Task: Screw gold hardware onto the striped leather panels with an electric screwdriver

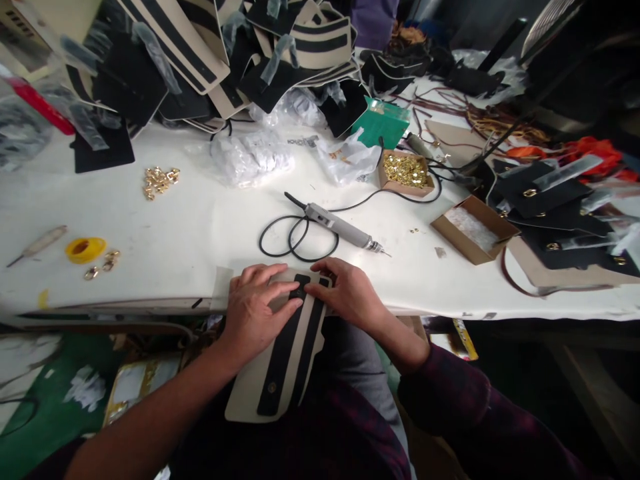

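A beige panel with black stripes (246, 395) rests on my lap, its far end lying against the table edge. My left hand (260, 303) presses on the panel's far left part, thumb and forefinger at the end of a black strip (283, 353). A small round brass-coloured fitting (272, 387) sits near that strip's lower end. My right hand (350, 293) grips the far right corner of the panel, its thumb by the strip's end. Whether the fingertips hold a small part there, I cannot make out. Beyond the hands lies a grey electric screwdriver (340, 225) with a looped black cable.
Gold-coloured clasps (160, 181), a yellow tape roll (85, 250) and an awl-like tool (37, 245) lie at left. A box of brass-coloured bits (431, 188) and a brown carton (453, 240) stand at right. Striped panels (320, 43) are piled behind.
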Tool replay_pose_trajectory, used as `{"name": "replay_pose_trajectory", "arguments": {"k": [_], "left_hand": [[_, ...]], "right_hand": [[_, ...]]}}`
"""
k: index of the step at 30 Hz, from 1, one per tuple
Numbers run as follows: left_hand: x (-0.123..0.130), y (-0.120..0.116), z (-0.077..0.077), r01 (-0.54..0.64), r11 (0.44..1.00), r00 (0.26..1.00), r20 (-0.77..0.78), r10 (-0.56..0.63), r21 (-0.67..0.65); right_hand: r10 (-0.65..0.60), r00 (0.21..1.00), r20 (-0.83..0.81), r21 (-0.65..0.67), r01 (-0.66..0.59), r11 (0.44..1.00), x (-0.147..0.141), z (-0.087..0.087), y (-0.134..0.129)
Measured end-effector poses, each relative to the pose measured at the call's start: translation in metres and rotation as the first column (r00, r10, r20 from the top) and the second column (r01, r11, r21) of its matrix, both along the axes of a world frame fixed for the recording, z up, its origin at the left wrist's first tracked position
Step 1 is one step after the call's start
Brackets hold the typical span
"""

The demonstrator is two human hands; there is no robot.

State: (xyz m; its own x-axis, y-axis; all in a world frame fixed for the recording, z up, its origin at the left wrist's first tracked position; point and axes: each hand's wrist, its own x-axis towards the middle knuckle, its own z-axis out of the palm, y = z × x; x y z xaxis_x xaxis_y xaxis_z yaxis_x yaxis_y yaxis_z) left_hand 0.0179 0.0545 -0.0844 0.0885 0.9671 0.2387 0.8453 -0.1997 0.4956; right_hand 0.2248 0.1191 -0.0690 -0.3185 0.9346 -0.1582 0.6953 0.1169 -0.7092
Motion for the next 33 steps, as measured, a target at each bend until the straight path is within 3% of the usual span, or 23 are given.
{"name": "replay_pose_trajectory", "arguments": {"k": [12,18,22,26,30,33], "left_hand": [[-0.002,0.001,-0.004,0.01,1.0,1.0,-0.015,-0.01,0.016],[-0.005,0.001,-0.009,0.033,0.998,0.999,-0.03,-0.031,0.047],[-0.008,0.002,-0.017,0.058,0.992,0.998,-0.035,-0.055,0.11],[-0.01,0.003,-0.023,0.07,0.987,0.997,-0.04,-0.065,0.146],[-0.012,0.004,-0.028,0.08,0.983,0.996,-0.047,-0.073,0.163],[-0.013,0.005,-0.031,0.086,0.984,0.995,-0.062,-0.077,0.153]], "right_hand": [[-0.038,0.999,-0.037,0.057,0.04,0.998,0.0,-0.006,-0.007],[-0.073,0.959,-0.273,0.13,0.112,0.985,0.014,-0.003,-0.018],[-0.285,0.914,-0.289,0.163,0.34,0.926,0.059,-0.004,-0.012],[-0.556,0.824,-0.112,0.177,0.567,0.804,0.13,-0.01,0.017],[-0.623,0.781,0.048,0.248,0.594,0.765,0.186,-0.015,0.054],[-0.621,0.776,0.111,0.303,0.569,0.765,0.203,-0.018,0.075]]}}
